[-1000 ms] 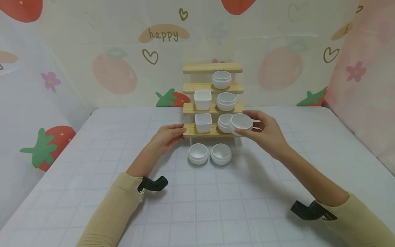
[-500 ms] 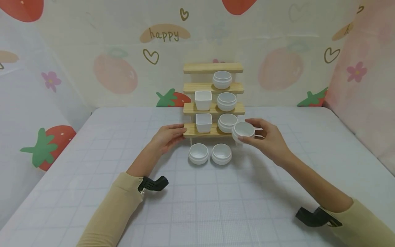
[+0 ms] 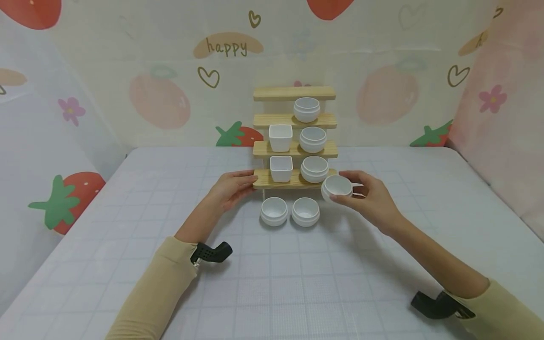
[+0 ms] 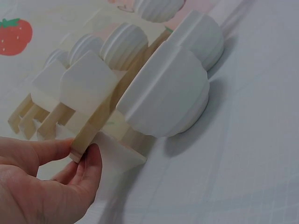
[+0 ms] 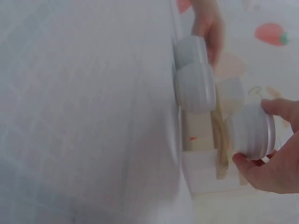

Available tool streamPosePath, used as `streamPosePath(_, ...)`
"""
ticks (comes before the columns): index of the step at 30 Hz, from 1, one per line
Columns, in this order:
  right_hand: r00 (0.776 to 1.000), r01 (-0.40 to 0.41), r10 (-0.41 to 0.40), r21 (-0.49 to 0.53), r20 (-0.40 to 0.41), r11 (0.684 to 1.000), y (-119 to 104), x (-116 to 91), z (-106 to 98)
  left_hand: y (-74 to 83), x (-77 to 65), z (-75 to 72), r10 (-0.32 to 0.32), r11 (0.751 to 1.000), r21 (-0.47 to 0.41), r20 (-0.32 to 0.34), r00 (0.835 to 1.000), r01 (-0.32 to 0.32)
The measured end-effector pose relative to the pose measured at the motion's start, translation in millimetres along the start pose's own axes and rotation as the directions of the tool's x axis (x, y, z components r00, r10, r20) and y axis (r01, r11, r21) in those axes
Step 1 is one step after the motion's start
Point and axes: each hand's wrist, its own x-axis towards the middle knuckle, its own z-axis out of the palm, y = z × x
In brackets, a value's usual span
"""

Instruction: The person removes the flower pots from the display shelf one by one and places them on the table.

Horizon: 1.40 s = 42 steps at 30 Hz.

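Observation:
My right hand (image 3: 374, 200) grips a round white bowl (image 3: 337, 188) between thumb and fingers, in front of the right end of the lowest shelf. In the right wrist view the held bowl (image 5: 250, 133) is tipped with the camera's angle. With thumb and fingers, my left hand (image 3: 231, 189) pinches the left end of the lowest board of a tiered wooden rack (image 3: 262, 179); the left wrist view shows this board end (image 4: 84, 142) between them. On the rack stand square white cups (image 3: 281, 168) at left and round white bowls (image 3: 314, 169) at right.
Two more round white bowls, a left one (image 3: 274, 211) and a right one (image 3: 305, 212), stand side by side on the table before the rack. The top board (image 3: 294, 94) bears nothing. Behind the table (image 3: 272, 283) hangs a printed backdrop (image 3: 170, 28).
My right hand has moved the held bowl down and slightly right, toward me, away from the round bowl on the lowest shelf. My left hand stays at the board's end.

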Motion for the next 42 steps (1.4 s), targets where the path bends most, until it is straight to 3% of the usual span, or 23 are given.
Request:
streamPosePath(34,0.992,-0.113,0.115,-0.036,0.061,0.993,16,-5,-1,0.5,-1.9,0.3,0.0,1.0,0.029,-0.005,1.0,0.0)
streamPosePath(42,0.993,-0.088,0.091,-0.043,0.075,0.995,20,-4,-1,0.2,-0.8,0.5,0.007,1.0,0.024,0.003,1.0,-0.007)
